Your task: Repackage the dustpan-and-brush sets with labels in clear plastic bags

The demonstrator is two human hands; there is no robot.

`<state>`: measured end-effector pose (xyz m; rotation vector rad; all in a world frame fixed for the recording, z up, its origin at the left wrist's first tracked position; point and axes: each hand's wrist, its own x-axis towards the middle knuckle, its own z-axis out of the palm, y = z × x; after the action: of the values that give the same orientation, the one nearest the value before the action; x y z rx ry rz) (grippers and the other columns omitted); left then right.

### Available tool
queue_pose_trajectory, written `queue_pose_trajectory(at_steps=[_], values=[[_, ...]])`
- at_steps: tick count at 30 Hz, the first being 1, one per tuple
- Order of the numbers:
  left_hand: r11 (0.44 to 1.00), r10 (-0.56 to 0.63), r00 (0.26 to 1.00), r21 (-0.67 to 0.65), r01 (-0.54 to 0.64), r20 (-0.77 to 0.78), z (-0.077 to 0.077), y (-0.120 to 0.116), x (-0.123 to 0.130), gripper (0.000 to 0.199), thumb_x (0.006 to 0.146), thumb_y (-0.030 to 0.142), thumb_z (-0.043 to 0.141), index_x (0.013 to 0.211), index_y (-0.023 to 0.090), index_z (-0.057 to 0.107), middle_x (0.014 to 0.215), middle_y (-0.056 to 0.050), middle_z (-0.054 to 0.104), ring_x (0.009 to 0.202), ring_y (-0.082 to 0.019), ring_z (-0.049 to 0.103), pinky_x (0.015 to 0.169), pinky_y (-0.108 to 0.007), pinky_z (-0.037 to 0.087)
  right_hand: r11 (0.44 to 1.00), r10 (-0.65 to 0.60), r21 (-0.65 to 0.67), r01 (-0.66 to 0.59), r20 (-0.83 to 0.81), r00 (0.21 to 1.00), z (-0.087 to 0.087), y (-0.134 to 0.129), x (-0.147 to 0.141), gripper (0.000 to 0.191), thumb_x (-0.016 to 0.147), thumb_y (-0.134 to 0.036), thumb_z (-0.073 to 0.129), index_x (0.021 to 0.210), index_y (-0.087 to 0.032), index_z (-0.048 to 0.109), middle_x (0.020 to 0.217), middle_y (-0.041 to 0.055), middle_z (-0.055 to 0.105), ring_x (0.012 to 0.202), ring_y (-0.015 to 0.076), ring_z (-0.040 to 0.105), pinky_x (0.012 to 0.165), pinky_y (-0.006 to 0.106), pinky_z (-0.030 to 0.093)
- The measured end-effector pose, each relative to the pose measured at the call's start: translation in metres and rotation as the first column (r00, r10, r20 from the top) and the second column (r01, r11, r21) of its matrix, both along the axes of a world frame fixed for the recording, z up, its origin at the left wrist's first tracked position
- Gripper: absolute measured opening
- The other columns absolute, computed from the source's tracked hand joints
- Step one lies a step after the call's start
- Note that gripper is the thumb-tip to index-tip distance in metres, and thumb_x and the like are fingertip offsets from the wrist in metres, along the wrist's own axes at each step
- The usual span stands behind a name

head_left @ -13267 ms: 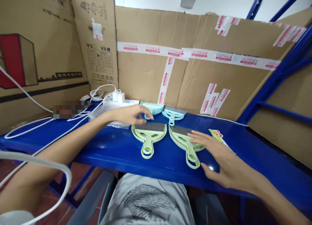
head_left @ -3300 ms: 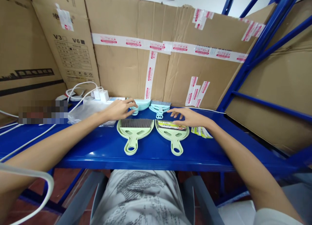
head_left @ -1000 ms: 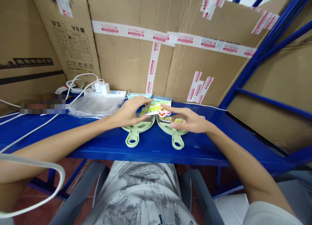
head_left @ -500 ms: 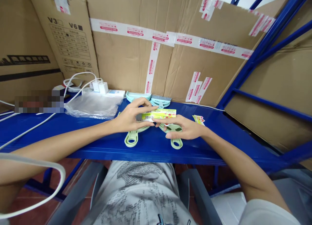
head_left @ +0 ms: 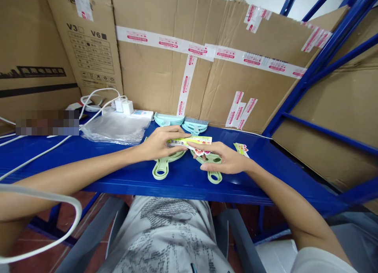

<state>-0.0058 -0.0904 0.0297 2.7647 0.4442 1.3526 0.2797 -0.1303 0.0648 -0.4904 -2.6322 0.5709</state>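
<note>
A yellow-green printed card [head_left: 203,140] with a pink flower-shaped edge is held level above the table, between my two hands. My left hand [head_left: 161,142] pinches its left end, thumb at the near side and fingers at the far side. The fingers of my right hand [head_left: 223,156] grip the card's near edge, while the thumb stays apart lower down. Beneath the hands lie two light green pieces with looped handles, a left one [head_left: 161,168] and a right one [head_left: 214,176]. Their upper parts are partly hidden by my hands and the card.
Behind them sit a light blue dustpan [head_left: 168,119] and a blue brush [head_left: 195,126] with grey bristles. Clear plastic bags [head_left: 116,127], white chargers [head_left: 126,106] and cables are at the left. Another printed card [head_left: 241,149] lies right. Cardboard [head_left: 153,76] walls the back.
The card has tilted and turned between my hands, so its flower-shaped edge now shows below my right fingers. Both hands stay in nearly the same place; the view has shifted slightly.
</note>
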Motion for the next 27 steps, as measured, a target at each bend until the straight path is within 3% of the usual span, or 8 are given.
queue_pose_trajectory(at_steps=[4,9,14,20,24,27], values=[[0.997,0.070,0.998,-0.030,-0.070,-0.009,0.003,0.011,-0.006,0.044,0.102,0.050,0.069,0.133,0.019,0.077,0.112,-0.012,0.081,0.099,-0.024,0.076,0.089,-0.038,0.061,0.985,-0.170,0.024,0.173,-0.095,0.981,0.003,0.006,0.004,0.063,0.101,-0.044,0.070,0.161,-0.029,0.055,0.146,0.0104,0.071,0.112,0.0246,0.071,0.097,0.040,0.058],[0.966,0.231,0.960,-0.082,-0.246,-0.159,0.010,0.035,-0.024,0.051,0.098,0.050,0.073,0.137,0.017,0.075,0.125,-0.014,0.081,0.107,-0.029,0.078,0.097,-0.043,0.059,0.942,-0.335,-0.059,0.331,-0.231,0.913,0.010,0.024,0.019,0.051,0.100,-0.045,0.070,0.145,-0.022,0.070,0.129,0.0125,0.078,0.094,0.0201,0.072,0.086,0.036,0.060],[0.933,0.278,0.877,-0.108,-0.344,-0.392,0.015,0.054,-0.040,0.046,0.094,0.046,0.076,0.132,0.019,0.079,0.126,-0.013,0.081,0.110,-0.031,0.078,0.097,-0.041,0.058,0.871,-0.481,-0.002,0.491,-0.203,0.853,0.013,0.043,0.034,0.033,0.097,-0.045,0.069,0.114,-0.019,0.082,0.106,0.0096,0.084,0.082,0.0197,0.074,0.078,0.035,0.060],[0.923,0.231,0.804,-0.137,-0.359,-0.548,0.012,0.059,-0.046,0.048,0.090,0.051,0.079,0.128,0.021,0.080,0.126,-0.012,0.081,0.108,-0.030,0.079,0.089,-0.034,0.058,0.847,-0.509,0.108,0.520,-0.116,0.853,0.008,0.050,0.034,0.031,0.098,-0.044,0.064,0.105,-0.021,0.084,0.097,0.0069,0.085,0.078,0.0211,0.076,0.072,0.033,0.057],[0.929,0.182,0.805,-0.169,-0.329,-0.564,0.011,0.058,-0.047,0.048,0.091,0.048,0.077,0.128,0.018,0.079,0.122,-0.013,0.082,0.103,-0.028,0.081,0.086,-0.033,0.058,0.841,-0.521,0.145,0.521,-0.041,0.852,0.007,0.052,0.035,0.031,0.097,-0.042,0.064,0.107,-0.020,0.084,0.099,0.0071,0.085,0.079,0.0211,0.075,0.072,0.033,0.055],[0.937,0.153,0.815,-0.181,-0.300,-0.559,0.012,0.057,-0.047,0.041,0.092,0.045,0.075,0.123,0.018,0.080,0.119,-0.012,0.083,0.103,-0.027,0.081,0.085,-0.032,0.059,0.869,-0.485,0.138,0.476,0.042,0.873,0.007,0.056,0.041,0.035,0.094,-0.041,0.068,0.117,-0.018,0.082,0.103,0.0088,0.084,0.084,0.0211,0.076,0.073,0.032,0.055]])
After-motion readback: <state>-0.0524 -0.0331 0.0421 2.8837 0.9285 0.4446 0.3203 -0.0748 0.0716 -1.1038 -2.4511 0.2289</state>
